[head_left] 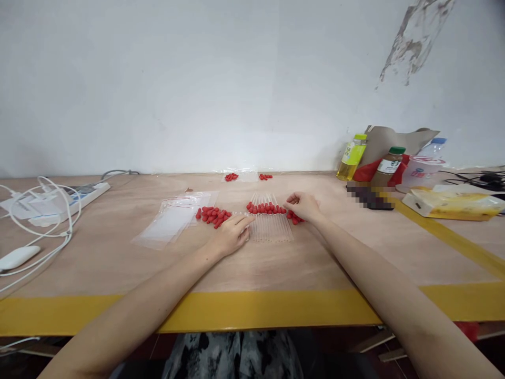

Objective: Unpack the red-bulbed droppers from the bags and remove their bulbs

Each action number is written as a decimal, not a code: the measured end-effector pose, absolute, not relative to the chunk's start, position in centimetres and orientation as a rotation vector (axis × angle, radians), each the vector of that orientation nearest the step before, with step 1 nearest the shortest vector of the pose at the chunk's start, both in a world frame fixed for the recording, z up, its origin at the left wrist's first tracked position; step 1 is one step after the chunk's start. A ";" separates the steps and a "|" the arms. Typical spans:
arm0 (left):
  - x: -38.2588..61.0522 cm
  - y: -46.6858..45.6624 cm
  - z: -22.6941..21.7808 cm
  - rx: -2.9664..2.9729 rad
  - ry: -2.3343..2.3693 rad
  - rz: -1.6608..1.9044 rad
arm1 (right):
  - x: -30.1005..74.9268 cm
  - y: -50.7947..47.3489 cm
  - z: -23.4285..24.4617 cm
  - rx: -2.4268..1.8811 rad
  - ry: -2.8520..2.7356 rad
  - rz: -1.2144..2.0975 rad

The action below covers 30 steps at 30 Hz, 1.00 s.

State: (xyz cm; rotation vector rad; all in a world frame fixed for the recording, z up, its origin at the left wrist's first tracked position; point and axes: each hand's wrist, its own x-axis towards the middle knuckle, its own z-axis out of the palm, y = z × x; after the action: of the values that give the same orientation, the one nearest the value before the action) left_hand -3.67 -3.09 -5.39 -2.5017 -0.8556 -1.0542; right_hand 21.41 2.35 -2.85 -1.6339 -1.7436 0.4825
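Observation:
Slim clear tubes [271, 229] lie side by side in a row on the table, with red rubber bulbs [266, 208] along their far ends. More clear tubes fan out behind the bulbs. My left hand [233, 234] rests at the row's left edge, fingers stretched out over the tubes there. A pile of loose red bulbs [213, 215] lies just beyond it. My right hand [303, 205] is at the right end of the row, fingers curled into a pinch; whatever is between the fingertips is too small to make out. A few red bulbs [294, 217] lie beneath it.
Clear plastic bags [168, 218] lie to the left. Two bagged clusters of red pieces [231, 177] sit by the wall. A power strip [74, 202] with white cables is at far left. Bottles [352, 158] and a tissue pack [453, 202] stand at right. Yellow tape [256, 310] lines the front edge.

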 end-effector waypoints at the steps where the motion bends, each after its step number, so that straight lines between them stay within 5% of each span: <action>1: -3.6 -3.2 -5.4 -2.524 -0.861 -1.054 | 21.4 2.1 -2.8 -1.640 -1.779 0.477; 30: -4.8 -4.6 -3.9 -2.674 -0.950 -0.859 | 15.4 4.6 -0.6 -2.177 -1.845 0.162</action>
State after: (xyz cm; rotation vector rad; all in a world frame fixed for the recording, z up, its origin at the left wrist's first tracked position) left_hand -4.79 -4.58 -3.87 -2.6736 -0.9504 -0.8594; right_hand 15.38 4.60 -0.63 -2.1772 -1.8454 0.1621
